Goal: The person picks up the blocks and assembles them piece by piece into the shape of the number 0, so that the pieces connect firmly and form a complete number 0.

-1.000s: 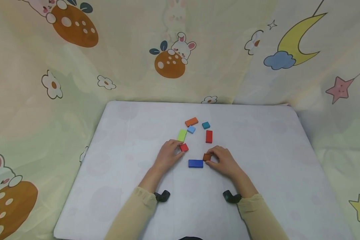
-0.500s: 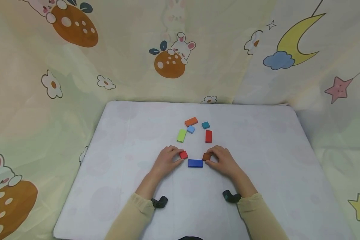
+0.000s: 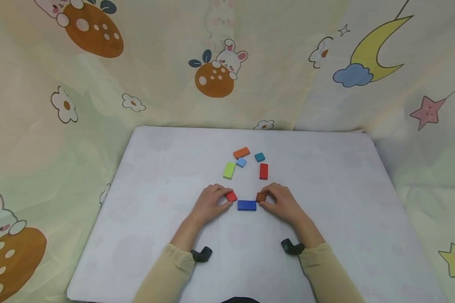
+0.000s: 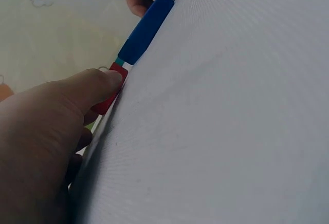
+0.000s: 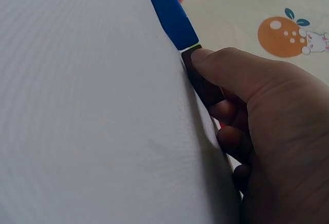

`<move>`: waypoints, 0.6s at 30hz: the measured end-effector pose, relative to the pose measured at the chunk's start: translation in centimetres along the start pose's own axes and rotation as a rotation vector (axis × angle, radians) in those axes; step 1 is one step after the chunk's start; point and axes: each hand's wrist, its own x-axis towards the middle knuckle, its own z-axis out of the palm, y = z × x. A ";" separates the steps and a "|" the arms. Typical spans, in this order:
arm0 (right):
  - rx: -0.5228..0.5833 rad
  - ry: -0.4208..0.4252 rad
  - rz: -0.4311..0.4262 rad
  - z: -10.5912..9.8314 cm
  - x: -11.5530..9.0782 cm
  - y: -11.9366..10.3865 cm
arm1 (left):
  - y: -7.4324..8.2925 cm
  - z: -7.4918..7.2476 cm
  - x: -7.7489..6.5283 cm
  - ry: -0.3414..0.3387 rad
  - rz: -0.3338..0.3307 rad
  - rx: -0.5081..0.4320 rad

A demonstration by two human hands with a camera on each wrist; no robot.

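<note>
Between thumb and fingers, my left hand pinches a small red block on the table. My right hand pinches a small brown block in the same way. A longer blue block lies between the two, its right end up against the brown block's corner in the head view. In the left wrist view the thumb presses on the red block, just short of the blue block. From the right wrist, the thumb covers part of the brown block.
Beyond the hands lie a lime-green block, a light blue block, an orange block, a teal block and a longer red block. They rest on a white table with a patterned cloth behind it.
My left hand has drawn the small red block toward me, away from the lime-green block and close to the blue block's left end. My right hand stays in place on the brown block.
</note>
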 end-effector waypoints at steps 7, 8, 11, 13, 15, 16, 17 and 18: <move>0.003 -0.001 0.003 0.1 0.0 0.1 | 0.1 -0.1 -0.1 -0.027 0.009 0.032; 0.002 -0.002 0.004 0.1 0.0 0.1 | 0.1 -0.1 -0.1 -0.027 0.011 0.035; 0.002 0.000 0.005 0.1 0.0 0.1 | 0.1 -0.1 -0.1 -0.027 0.017 0.035; 0.003 0.005 -0.006 0.1 0.0 0.1 | 0.1 -0.2 -0.1 -0.030 0.020 0.031; 0.005 0.010 -0.017 0.1 0.0 0.0 | 0.1 -0.2 -0.1 -0.036 0.021 0.029; 0.006 0.012 -0.024 0.1 0.0 0.0 | 0.1 -0.2 0.0 -0.042 0.017 0.028; 0.006 0.013 -0.030 0.0 0.0 0.0 | 0.2 -0.3 0.0 -0.047 0.016 0.026; 0.004 0.012 -0.035 0.0 0.0 0.0 | 0.2 -0.3 0.0 -0.050 0.015 0.024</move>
